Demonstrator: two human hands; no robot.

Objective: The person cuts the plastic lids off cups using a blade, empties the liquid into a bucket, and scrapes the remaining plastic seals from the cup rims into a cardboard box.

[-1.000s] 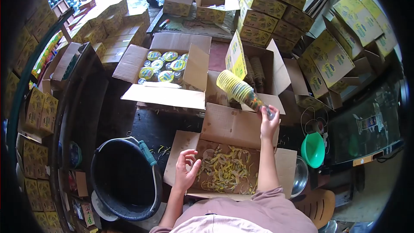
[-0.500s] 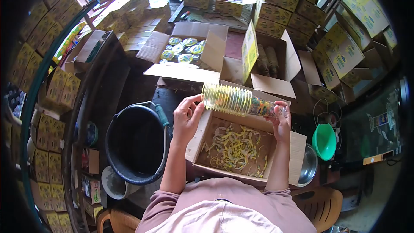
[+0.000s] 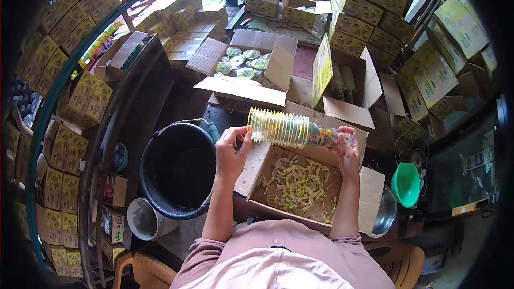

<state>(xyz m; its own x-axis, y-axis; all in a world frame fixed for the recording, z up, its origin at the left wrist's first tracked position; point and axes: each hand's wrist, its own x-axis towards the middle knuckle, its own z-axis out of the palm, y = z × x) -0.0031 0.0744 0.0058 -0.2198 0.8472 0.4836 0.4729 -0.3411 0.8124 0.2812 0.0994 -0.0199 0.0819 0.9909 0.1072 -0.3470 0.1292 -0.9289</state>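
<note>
A long stack of nested clear plastic cups (image 3: 281, 127), with yellowish rims and a colourful print, lies nearly level in front of me. My left hand (image 3: 233, 147) pinches the rim at its wide left end. At the narrow right end, the fingers of my right hand (image 3: 348, 147) wrap around the bottom of the stack. Below both hands is an open cardboard box (image 3: 256, 190), holding a loose heap of yellow and whitish curled strips (image 3: 297, 184). What the strips are made of I cannot make out.
A black bucket (image 3: 152, 182) and a smaller grey pail (image 3: 140, 219) stand on the left. To the right are a green bowl (image 3: 405, 184) and a metal basin (image 3: 386, 211). Ahead, one carton (image 3: 251, 96) holds lidded cups; another (image 3: 350, 111) holds brownish stacks.
The view has swung slightly, so the surroundings sit further right. Both hands keep hold of the cup stack, which has barely moved in the picture.
</note>
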